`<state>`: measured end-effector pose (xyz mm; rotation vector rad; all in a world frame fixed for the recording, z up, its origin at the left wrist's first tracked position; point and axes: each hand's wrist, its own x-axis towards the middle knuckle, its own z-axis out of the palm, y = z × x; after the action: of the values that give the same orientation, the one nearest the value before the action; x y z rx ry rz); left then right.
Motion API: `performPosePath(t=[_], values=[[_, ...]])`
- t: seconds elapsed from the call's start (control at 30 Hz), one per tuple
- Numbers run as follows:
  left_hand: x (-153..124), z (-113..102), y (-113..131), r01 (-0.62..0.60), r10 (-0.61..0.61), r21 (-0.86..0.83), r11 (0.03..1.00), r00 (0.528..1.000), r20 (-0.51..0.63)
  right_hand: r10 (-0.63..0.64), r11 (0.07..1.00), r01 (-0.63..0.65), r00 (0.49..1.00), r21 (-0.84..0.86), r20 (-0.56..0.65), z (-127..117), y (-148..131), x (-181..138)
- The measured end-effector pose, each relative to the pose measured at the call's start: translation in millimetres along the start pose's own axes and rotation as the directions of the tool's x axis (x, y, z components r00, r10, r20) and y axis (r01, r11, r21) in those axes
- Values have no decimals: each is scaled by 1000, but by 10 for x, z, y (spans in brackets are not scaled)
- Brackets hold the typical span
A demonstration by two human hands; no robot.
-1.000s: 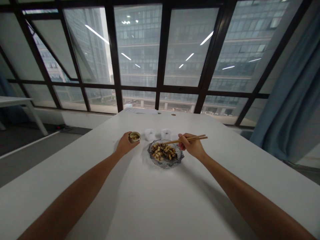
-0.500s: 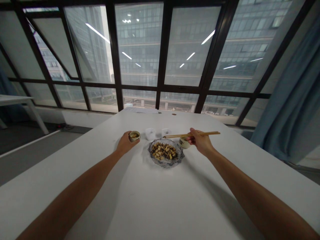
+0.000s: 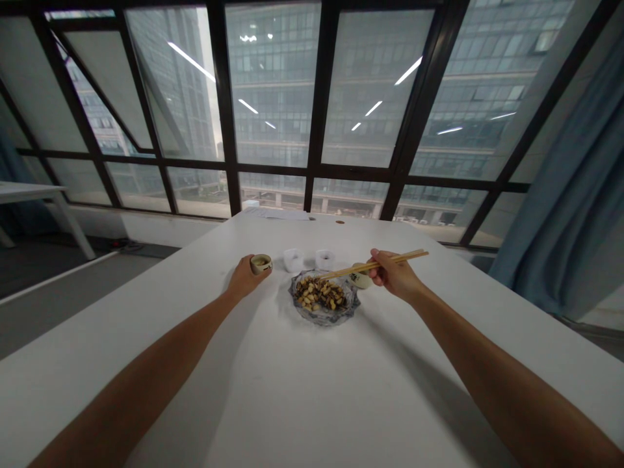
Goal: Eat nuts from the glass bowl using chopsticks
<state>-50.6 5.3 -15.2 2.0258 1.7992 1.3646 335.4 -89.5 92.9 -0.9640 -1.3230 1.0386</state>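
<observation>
Chopsticks [image 3: 351, 270] sit pinched in the person's right hand [image 3: 394, 276], their tips, from where I stand, over the brown and yellow pieces [image 3: 319, 296] heaped in a glass dish [image 3: 324, 319] on the white table [image 3: 292, 390], while the left hand [image 3: 242, 277] curls around a small cup [image 3: 262, 266] nearby.

From my end I see a pair of pale wooden chopsticks [image 3: 358, 268] slanting down leftward, tips at the far edge of the brown and yellowish pieces [image 3: 319, 296]; whether they touch, I can't quite tell. The pieces lie heaped in a clear, wavy-rimmed glass dish [image 3: 324, 319]. Left of it, apart, a small cream cup [image 3: 263, 265] faces mouth up, bits inside.
</observation>
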Motion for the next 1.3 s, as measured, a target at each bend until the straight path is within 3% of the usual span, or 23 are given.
performPosePath(t=[0.17,0.33,0.4,0.47,0.53,0.6,0.87,0.97,1.13,1.3], values=[[16,44,-53,9,-9,8,1000,1000,7,-3,1000,2,1000,26,15,7,-26,-2],[29,36,-53,22,-20,33,999,998,-63,-26,999,29,997,29,-74,-14,-2,34],[40,-3,13,-30,38,85,996,994,-100,-47,999,48,995,9,-87,-33,6,47],[68,-30,121,-158,172,133,979,979,-106,-64,998,63,994,-12,-87,-53,7,54],[122,-8,253,-294,305,146,945,950,-64,-71,997,70,994,-25,-82,-70,0,52],[198,81,383,-360,361,122,925,932,11,-84,995,80,994,-58,-70,-79,-16,36],[452,570,618,-294,299,-57,954,924,239,-108,930,132,990,-342,87,22,-134,-98],[446,563,626,-349,363,-98,932,902,234,-108,930,137,989,-340,103,61,-184,-122],[392,470,638,-545,546,-71,835,809,216,-139,940,153,988,-305,66,45,-230,-114],[381,490,614,-549,548,-55,834,812,201,-157,942,166,986,-292,54,25,-244,-111]])
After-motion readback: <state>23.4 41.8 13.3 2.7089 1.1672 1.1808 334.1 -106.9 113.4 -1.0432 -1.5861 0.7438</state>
